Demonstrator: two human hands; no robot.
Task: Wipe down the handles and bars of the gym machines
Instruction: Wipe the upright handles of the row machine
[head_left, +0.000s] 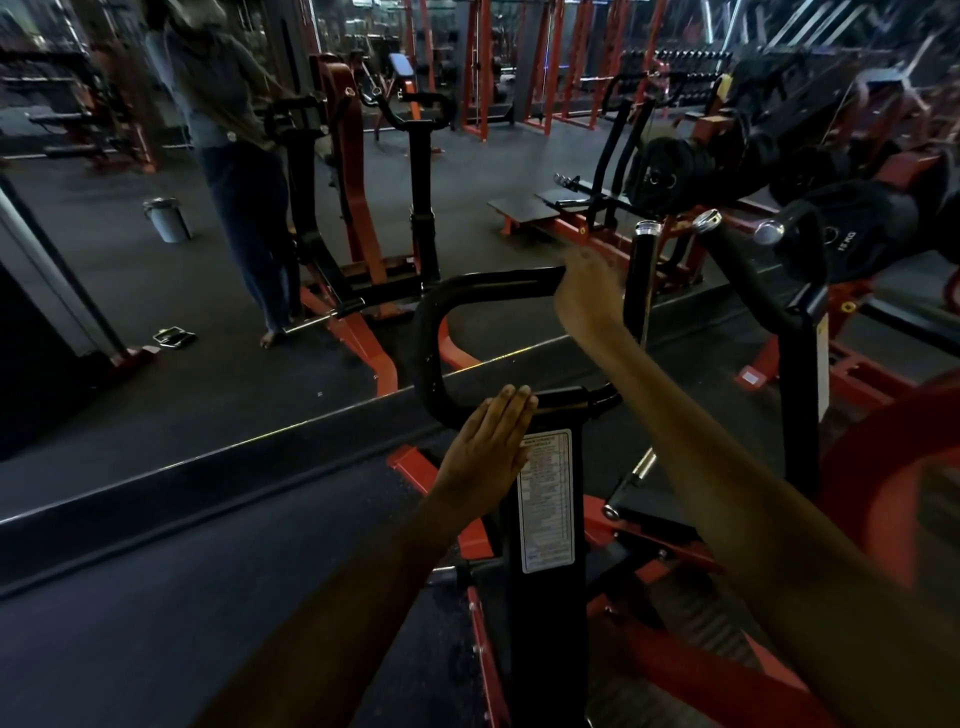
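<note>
Dim gym, mirror wall ahead | left hand (491, 447) flat, fingers straight, on black post (550, 519); right hand (587, 296) blurred at handle bar (493, 286) right end, grip unclear; bar running leftward

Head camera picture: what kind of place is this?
A gym, most likely. There are red and black exercise machines, a black handle bar the right hand reaches, round weight plates, and a big wall mirror along the floor.

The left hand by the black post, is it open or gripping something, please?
Open: the left hand lies flat with straight fingers together against the black post, holding nothing.
</note>
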